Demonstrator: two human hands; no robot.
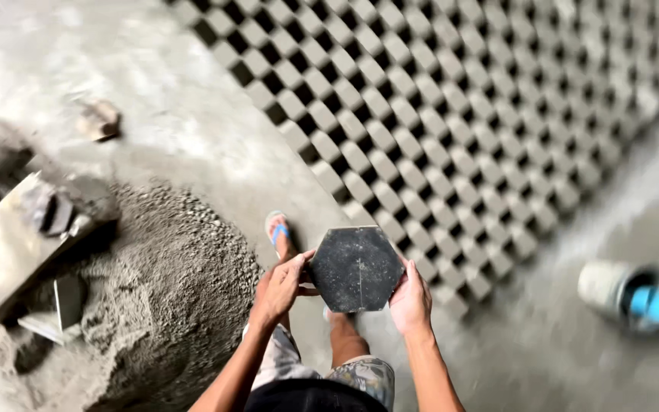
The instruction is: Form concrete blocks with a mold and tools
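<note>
Dark and hexagonal, the mould [356, 268] sat between both hands at waist height, above the person's legs and a foot in a blue-strapped sandal [278, 233]. The left hand [278, 288] was curled closed on its left edge, thumb over the top face and fingers underneath, while the right hand [411, 300] gripped the opposite edge the same way, so the piece was pinched from 2 sides and kept roughly level. A thin pale line ran down its top face. Just ahead, rows of pale cast blocks [451, 122] covered the concrete floor [192, 114] in a tight staggered pattern, with the nearest row close to the foot. To the left lay a heap of grey mix [165, 282] beside a flat metal press table [9, 244]; a white bucket [625, 294] lay on its side to the right. Handling it well at this point seemed to call for an even hold on both sides and keeping the piece flat, since a tilt might let its contents shift, and for careful footing beside the finished rows.
</note>
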